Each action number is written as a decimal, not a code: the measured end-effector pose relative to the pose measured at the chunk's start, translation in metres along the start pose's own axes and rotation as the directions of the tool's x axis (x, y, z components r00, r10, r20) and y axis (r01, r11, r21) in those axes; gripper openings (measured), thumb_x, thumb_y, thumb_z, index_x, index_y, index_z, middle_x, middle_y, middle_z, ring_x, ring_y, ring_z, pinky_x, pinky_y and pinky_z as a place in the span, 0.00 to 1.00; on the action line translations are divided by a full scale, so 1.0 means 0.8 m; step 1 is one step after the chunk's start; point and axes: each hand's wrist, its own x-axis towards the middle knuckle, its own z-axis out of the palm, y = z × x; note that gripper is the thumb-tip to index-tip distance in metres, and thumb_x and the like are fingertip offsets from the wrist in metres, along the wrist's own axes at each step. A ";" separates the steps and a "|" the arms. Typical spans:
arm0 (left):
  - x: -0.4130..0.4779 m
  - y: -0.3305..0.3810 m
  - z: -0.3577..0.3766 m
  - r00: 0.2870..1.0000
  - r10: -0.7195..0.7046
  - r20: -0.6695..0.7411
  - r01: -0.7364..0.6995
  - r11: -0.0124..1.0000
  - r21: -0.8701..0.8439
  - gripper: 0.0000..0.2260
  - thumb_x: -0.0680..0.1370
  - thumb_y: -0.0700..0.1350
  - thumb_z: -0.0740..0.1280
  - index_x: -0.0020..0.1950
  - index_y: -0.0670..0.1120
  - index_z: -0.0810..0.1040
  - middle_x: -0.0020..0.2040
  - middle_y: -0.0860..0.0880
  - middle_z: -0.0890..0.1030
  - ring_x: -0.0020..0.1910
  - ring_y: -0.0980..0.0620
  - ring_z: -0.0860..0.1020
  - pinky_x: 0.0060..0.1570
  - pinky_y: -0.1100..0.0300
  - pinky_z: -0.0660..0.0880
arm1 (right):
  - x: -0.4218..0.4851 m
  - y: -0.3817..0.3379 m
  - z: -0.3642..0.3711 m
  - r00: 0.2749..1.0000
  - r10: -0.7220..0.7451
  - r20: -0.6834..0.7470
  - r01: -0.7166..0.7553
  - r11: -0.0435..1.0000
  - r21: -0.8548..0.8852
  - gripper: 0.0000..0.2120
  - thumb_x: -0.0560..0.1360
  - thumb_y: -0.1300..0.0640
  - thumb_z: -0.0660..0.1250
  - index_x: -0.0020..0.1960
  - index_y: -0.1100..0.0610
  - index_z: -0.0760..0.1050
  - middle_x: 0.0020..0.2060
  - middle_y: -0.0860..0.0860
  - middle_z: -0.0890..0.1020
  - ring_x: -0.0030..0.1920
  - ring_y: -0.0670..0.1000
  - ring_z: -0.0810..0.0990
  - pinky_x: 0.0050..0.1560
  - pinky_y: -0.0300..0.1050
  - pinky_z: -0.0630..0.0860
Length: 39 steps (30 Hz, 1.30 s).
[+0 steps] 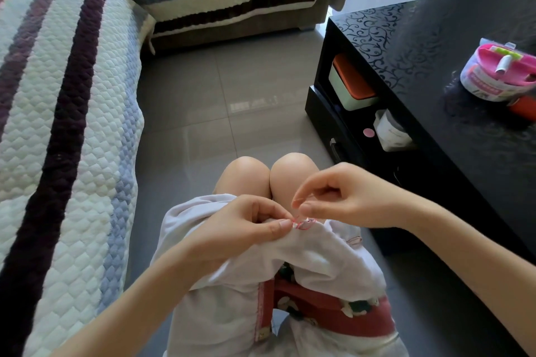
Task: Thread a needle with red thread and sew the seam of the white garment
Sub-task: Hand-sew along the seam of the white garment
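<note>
The white garment lies bunched over my lap, above my knees. My left hand pinches a fold of its seam between thumb and fingers. A small tangle of red thread sits on the cloth right at my left fingertips. My right hand hovers just above that spot, thumb and forefinger pressed together on the needle or thread; the needle itself is too thin to make out. Pink stitching runs along the garment's edge lower down.
A black glossy table stands to my right, carrying a pink-lidded sewing kit tub. Its open shelf holds an orange-lidded box. A quilted striped sofa cover fills the left. Grey floor tiles lie ahead.
</note>
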 end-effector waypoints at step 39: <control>-0.001 -0.002 0.002 0.999 -0.007 -0.039 0.007 1.000 -0.002 0.09 0.73 0.49 0.69 0.45 0.45 0.83 0.43 0.45 0.83 0.44 0.54 0.78 0.49 0.58 0.73 | -0.008 0.007 0.022 0.997 0.015 0.076 -0.033 0.969 0.245 0.10 0.76 0.55 0.69 0.55 0.56 0.81 0.37 0.46 0.83 0.39 0.44 0.80 0.43 0.36 0.75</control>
